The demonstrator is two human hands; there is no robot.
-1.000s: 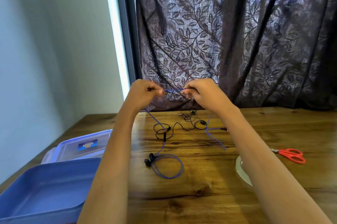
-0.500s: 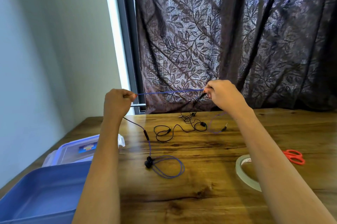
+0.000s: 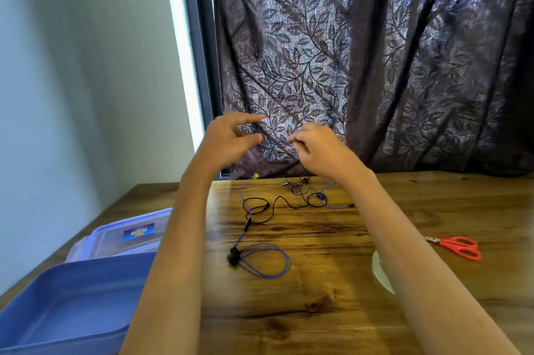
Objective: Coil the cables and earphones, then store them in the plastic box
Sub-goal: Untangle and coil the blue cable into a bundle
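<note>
While both forearms reached forward above the table (image 3: 318,311), the left hand (image 3: 228,141) was raised before the curtain (image 3: 375,65) with its fingers spread and loosened, thumb and forefinger apart; whether the thin strand touched its fingertips I cannot tell. The right hand (image 3: 316,149) was curled, its thumb and forefinger pinched on the purple earphone cable (image 3: 261,263), a short length of which ran between the two hands. Half a second earlier the hands had been well apart with the cable drawn taut between clenched fists; they had since come close together and the left had opened. Most of the purple cable lay looped on the table near a black earphone cable (image 3: 289,204). Motion blurred the hands. The blue plastic box (image 3: 57,311) was cut off at the lower left, its clear lid (image 3: 127,236) behind it. The right forearm hid much of the tape roll (image 3: 381,273); red scissors (image 3: 459,247) lay beyond.
</note>
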